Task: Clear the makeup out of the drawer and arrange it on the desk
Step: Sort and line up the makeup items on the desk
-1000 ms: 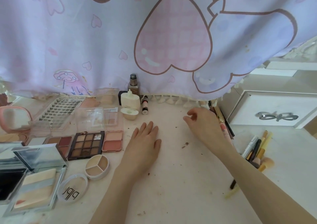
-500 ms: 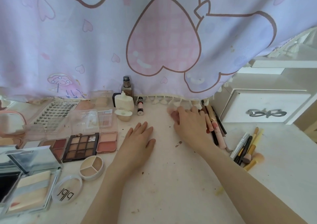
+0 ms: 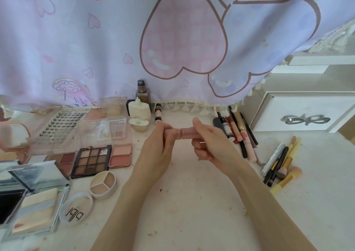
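Note:
A pink lipstick tube (image 3: pixel 184 132) is held level above the middle of the desk (image 3: pixel 188 202). My left hand (image 3: pixel 156 151) pinches its left end and my right hand (image 3: pixel 208 144) grips its right end. Open eyeshadow and blush palettes (image 3: pixel 91 160) lie at the left, beside a round three-pan concealer pot (image 3: pixel 103 183) and its clear lid (image 3: pixel 76 210). A row of lip pencils and tubes (image 3: pixel 238 133) lies to the right of my hands. Makeup brushes (image 3: pixel 280 164) lie further right.
A white drawer unit (image 3: pixel 303 112) with a silver bow handle stands shut at the right. Bottles (image 3: pixel 139 108) stand against the pink-and-lilac curtain (image 3: pixel 172 39) at the back. A lash tray (image 3: pixel 63 124), a pink mirror (image 3: pixel 13 135) and powder compacts (image 3: pixel 32 208) fill the left.
My right hand picked the pink tube up from near the curtain's fringe and brought it to the middle. My left hand lifted off the desk and took hold of the tube's other end.

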`<state>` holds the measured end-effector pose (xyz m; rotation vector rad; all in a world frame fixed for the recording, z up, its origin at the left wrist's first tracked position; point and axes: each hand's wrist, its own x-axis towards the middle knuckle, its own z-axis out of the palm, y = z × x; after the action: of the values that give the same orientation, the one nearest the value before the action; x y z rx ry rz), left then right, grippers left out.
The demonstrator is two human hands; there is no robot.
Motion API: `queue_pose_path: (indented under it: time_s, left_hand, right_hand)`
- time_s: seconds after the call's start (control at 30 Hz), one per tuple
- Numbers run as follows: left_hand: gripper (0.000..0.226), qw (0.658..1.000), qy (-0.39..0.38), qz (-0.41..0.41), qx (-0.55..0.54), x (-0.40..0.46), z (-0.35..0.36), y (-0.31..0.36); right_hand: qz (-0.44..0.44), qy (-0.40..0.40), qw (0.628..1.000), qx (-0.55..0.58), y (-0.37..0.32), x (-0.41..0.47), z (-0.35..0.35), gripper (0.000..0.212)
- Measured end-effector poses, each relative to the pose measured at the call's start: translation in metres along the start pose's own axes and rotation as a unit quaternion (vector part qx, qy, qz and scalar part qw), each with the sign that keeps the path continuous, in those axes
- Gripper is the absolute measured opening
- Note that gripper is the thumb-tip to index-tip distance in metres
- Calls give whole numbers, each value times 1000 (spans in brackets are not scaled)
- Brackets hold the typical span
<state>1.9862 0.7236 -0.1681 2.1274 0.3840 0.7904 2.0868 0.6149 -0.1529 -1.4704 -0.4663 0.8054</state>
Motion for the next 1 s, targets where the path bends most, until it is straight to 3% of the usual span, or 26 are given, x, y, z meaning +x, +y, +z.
queue_pose_path:
  time_s: [0.1,0.17,0.3,0.43,0.5,0.6,0.67,0.73,0.8,0.9,0.97,1.0]
  left_hand:
    - [23,998,48,-42,-14,0,4,3]
    - [24,990,92,-91,-51,3,5,0]
    - [23,975,112,-139,-129,7,0,-9]
    - [46,952,56,-231,-194,8,-1,-8]
    - [50,972,41,-191,-128,7,-4,-8]
    - [10,988,17,-65,-138,5,-7,-5]
    - [14,985,-27,-3,-169,4,-7,-6]
    - [9,986,-39,38,-159,5,-7,-9]
    - [5,989,-23,39,-142,4,-7,-9]
    - [16,991,-8,-29,-134,7,-8,-12]
    - [24,993,-12,-89,-79,7,-6,-16]
    - [28,992,-15,-117,-35,7,-4,-19]
  right_hand:
    - [1,-5,999,43,6,-3,11,44]
    - [-36,4,999,29,9,-7,21,27]
    - [-205,17,970,-126,20,-12,32,10]
    - [-304,21,914,-267,33,-10,28,11]
    - [-269,54,934,-229,30,-10,28,9]
    - [-120,114,985,-48,19,-7,21,16]
    - [-32,99,993,60,13,-6,9,33]
    - [0,73,993,92,10,-7,4,39]
    - [5,54,995,79,12,-8,5,32]
    - [-46,41,998,25,14,-9,12,17]
    - [-144,64,977,-147,19,-8,13,5]
    - [-186,66,953,-228,22,-9,13,11]
